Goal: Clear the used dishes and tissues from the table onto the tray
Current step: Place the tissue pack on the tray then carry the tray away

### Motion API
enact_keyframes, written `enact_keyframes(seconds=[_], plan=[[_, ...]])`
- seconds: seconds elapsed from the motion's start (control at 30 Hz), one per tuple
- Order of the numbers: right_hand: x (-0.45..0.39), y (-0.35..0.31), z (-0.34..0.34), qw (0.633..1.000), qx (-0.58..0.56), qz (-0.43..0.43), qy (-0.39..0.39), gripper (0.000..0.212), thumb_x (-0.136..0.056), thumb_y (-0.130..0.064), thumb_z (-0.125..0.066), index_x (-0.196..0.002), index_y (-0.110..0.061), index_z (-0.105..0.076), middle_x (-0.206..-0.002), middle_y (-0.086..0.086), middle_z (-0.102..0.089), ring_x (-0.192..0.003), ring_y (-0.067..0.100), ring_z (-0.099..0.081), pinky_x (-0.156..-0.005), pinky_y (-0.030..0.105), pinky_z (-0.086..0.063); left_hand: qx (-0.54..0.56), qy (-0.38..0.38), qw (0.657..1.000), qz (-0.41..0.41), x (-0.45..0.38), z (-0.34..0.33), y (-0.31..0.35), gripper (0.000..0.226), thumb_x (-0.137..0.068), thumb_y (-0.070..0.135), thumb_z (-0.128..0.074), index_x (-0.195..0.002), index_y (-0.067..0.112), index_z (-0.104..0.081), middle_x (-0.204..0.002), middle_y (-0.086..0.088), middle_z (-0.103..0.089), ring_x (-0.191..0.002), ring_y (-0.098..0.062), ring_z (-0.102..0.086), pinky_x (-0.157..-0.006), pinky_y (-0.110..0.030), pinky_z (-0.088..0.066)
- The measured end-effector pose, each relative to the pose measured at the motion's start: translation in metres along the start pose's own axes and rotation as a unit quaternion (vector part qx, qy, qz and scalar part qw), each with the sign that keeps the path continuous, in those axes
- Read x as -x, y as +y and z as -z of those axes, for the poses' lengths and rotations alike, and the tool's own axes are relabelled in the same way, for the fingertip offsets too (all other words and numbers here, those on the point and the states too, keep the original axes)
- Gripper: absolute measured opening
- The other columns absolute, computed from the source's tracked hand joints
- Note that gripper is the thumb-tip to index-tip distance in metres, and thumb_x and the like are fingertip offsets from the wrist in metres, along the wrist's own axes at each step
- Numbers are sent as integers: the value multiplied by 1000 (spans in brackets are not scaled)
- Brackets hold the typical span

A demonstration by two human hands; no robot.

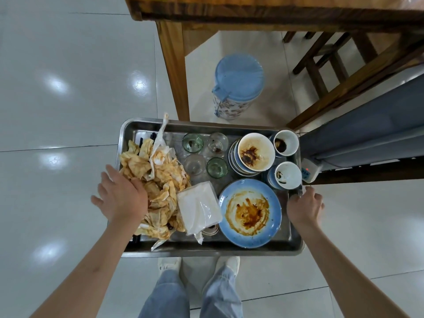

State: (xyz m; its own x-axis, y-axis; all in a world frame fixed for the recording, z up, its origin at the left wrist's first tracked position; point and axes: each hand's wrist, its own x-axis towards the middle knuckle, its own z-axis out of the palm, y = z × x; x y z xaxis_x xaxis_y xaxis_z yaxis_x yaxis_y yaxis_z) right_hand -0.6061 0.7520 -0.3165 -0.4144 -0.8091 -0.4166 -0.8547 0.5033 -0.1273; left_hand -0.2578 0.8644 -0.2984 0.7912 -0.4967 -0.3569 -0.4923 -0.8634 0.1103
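A steel tray (229,250) hangs in front of me above the floor. It holds a heap of stained tissues (158,177) on the left, a plastic tissue pack (198,206), several small glasses (192,143), a dirty blue plate (250,213), stacked bowls (255,152) and two cups (285,143). My left hand (121,198) lies over the tray's left edge with fingers spread, touching the tissue heap. My right hand (304,205) grips the tray's right rim.
A wooden table (252,10) stands ahead, its leg (174,72) just beyond the tray. A blue-lidded bin (237,86) sits on the floor under it. Wooden stools (332,60) and a grey bench (367,125) are at the right. Shiny tiled floor lies to the left.
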Motion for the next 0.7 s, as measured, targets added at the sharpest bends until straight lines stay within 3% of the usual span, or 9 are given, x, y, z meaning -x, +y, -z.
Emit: enact_keyframes(seconds=[0.07,0.17,0.37,0.7], plan=[[-3,-1,-1,999,-38,-10,-31,41,-91,-14,-43,-131,-4,-38,-129,25,-45,-117,43,-41,-92,49,-38,6,-37,999,28,-4,-4,1,63,-96,33,-33,-147,4,-10,-147,-23,-27,-127,-44,-35,-103,-59,-25],[-5,-1,-1,993,-102,-25,-60,35,-92,-12,-42,-126,-5,-43,-121,23,-54,-110,40,-49,-81,40,-39,23,-61,997,40,-7,-8,2,56,-96,35,-31,-142,5,-18,-138,-25,-38,-116,-46,-43,-96,-57,-33],[-12,-7,0,983,-169,-63,-37,32,-95,-18,-45,-124,-5,-49,-122,21,-56,-113,37,-50,-76,31,-32,51,-64,996,31,-10,-9,0,57,-95,38,-39,-141,11,-20,-134,-26,-37,-115,-48,-42,-95,-58,-34],[-19,-10,2,986,-137,-88,-39,29,-95,-9,-45,-121,0,-49,-120,25,-55,-112,38,-51,-73,29,-31,78,-74,993,45,-12,-2,0,68,-87,30,-57,-141,12,-20,-127,-27,-35,-115,-48,-37,-94,-57,-35]])
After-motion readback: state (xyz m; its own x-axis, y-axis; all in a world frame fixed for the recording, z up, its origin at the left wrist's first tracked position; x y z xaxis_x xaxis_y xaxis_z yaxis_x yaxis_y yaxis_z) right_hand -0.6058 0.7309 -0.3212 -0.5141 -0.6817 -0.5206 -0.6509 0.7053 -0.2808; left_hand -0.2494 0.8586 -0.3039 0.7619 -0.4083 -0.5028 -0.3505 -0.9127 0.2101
